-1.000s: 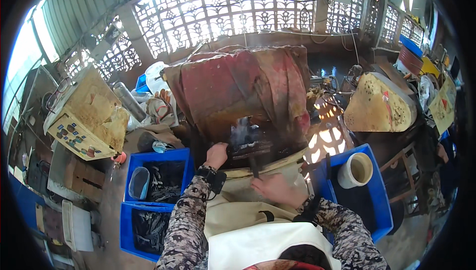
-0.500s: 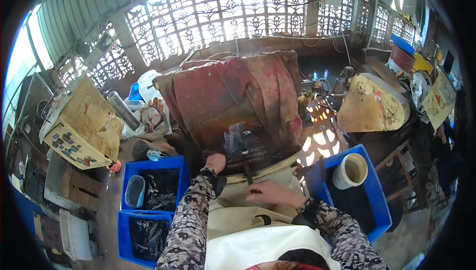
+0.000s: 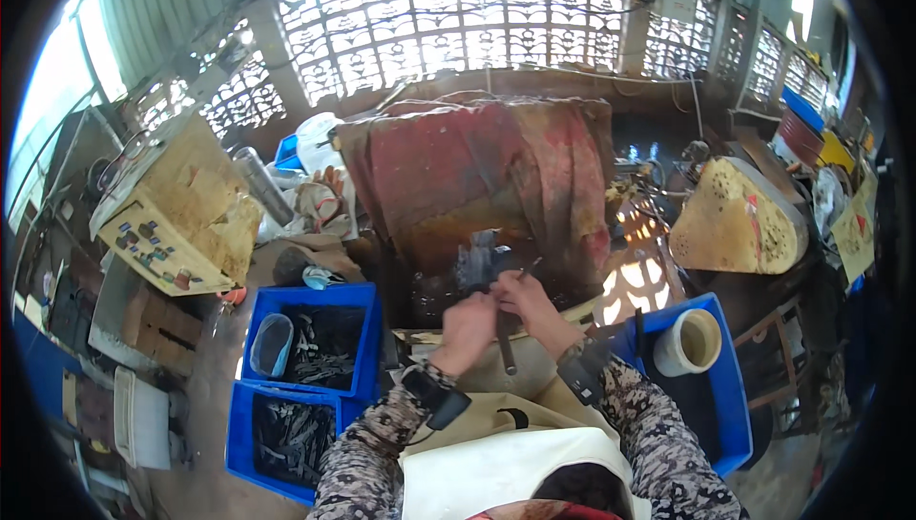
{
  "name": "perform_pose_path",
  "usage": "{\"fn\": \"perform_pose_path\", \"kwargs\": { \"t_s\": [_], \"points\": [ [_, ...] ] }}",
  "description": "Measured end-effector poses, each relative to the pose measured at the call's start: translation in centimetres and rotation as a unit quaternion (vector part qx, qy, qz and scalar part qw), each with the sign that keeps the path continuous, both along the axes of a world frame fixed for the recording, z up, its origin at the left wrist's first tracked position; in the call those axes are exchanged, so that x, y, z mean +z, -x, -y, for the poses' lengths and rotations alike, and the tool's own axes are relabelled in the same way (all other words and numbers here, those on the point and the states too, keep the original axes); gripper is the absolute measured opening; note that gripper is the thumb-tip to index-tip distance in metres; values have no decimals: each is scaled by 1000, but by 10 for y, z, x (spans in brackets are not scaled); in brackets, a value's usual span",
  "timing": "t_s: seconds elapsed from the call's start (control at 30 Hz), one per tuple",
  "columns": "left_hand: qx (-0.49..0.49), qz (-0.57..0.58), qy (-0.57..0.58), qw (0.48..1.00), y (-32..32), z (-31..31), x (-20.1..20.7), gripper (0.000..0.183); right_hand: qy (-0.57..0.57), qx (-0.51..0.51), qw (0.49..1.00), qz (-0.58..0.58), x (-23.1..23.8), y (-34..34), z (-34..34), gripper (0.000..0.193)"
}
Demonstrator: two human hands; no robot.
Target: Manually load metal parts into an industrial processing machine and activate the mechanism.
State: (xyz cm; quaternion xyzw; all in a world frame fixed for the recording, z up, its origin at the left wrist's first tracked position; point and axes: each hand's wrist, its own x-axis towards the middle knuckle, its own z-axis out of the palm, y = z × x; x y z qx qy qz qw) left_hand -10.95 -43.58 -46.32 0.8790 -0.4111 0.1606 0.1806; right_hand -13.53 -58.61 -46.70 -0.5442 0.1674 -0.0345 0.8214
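Two hands, left hand (image 3: 468, 327) and right hand (image 3: 527, 299), grip one dark rod (image 3: 504, 346); three blue crates nearby.

Single view only, from a wide fisheye camera worn on my head, facing steeply down and forward. My forearms enter from the lower edge; my left hand (image 3: 465, 329) and right hand (image 3: 527, 302) sit close, near frame centre. Straight edges bow toward the rim. The lattice wall (image 3: 458, 19) fills the top, well beyond.

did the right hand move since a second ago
Yes. The right hand rose from the apron toward the dark metal piece at the red-draped machine, meeting the left hand.
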Motion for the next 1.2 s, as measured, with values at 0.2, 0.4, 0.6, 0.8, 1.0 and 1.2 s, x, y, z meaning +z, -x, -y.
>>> {"fn": "perform_pose_path", "kwargs": {
  "t_s": [0.2, 0.4, 0.6, 0.8, 1.0, 1.2],
  "points": [
    [-83, -96, 83, 988, -1, -14, 6, 50, 0, -70, 997, 14, -11, -5, 35, 16],
    [40, -402, 258, 878, -47, -40, -3, 56, 675, -122, 728, 12, -46, 10, 73, 25],
    [12, -258, 243, 935, -99, -37, -43, 19, 714, -96, 693, -28, -49, 12, 69, 23],
    [-22, -88, 74, 993, -137, -27, -80, 16, 768, -145, 623, 36, -59, 7, 72, 24],
    [-51, -207, 40, 976, -139, -21, -91, 36, 719, -100, 687, -34, -54, 7, 69, 24],
    [-94, -293, 30, 951, -136, -18, -90, 41, 711, -79, 697, -54, -45, 8, 66, 25]
  ]
}}
